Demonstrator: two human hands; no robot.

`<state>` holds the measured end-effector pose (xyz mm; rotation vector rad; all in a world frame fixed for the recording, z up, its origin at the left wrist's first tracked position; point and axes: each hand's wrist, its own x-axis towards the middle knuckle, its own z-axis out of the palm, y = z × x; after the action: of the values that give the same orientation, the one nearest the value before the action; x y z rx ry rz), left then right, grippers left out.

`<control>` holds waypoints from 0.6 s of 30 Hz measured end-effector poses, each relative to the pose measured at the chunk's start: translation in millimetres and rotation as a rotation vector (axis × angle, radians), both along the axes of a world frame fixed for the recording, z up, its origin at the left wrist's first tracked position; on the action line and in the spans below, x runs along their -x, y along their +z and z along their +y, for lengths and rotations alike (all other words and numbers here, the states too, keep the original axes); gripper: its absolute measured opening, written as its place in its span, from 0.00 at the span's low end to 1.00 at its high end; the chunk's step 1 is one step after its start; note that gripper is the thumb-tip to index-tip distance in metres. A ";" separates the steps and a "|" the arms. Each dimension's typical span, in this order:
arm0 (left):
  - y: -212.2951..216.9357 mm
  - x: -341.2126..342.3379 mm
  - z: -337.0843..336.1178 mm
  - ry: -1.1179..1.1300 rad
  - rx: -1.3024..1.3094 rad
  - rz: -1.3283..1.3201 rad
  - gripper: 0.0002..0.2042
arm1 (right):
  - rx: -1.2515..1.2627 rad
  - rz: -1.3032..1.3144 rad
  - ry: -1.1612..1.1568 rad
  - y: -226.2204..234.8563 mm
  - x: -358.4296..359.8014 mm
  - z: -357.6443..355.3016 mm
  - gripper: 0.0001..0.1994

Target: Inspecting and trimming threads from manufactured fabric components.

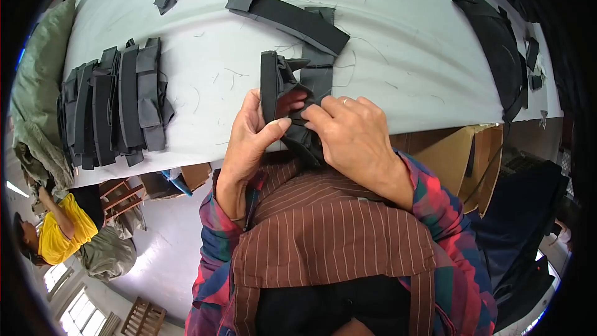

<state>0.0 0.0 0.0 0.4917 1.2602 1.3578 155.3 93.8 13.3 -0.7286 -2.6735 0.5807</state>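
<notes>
My left hand (250,138) is gripping the black piece (269,87) between both hands; my right hand (356,130) is apparently pinching its fabric. Steadying left while fingering right probably keeps the folds even.

A folded black fabric piece (278,87) is held, its layers gaping.

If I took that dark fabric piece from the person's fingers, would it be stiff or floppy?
The dark fabric piece might stay stiffish along its straight band, but its crumpled folds suggest the rest would flop. Its thin-looking layers suggest it's probably light.
</notes>
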 end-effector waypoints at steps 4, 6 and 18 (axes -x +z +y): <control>-0.4 -1.1 -1.8 0.012 0.000 -0.003 0.20 | -0.072 -0.016 0.052 -0.9 3.0 0.3 0.05; -1.0 -2.8 -2.3 0.020 -0.009 -0.007 0.20 | -0.075 -0.027 0.067 -0.6 3.7 0.0 0.05; -4.9 -3.3 -2.5 0.038 -0.036 -0.014 0.21 | -0.068 -0.035 0.091 -2.4 8.8 0.3 0.04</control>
<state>3.3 -2.5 -4.9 0.4847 1.2409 1.4152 146.6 94.1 10.9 -0.6069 -2.7557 0.5004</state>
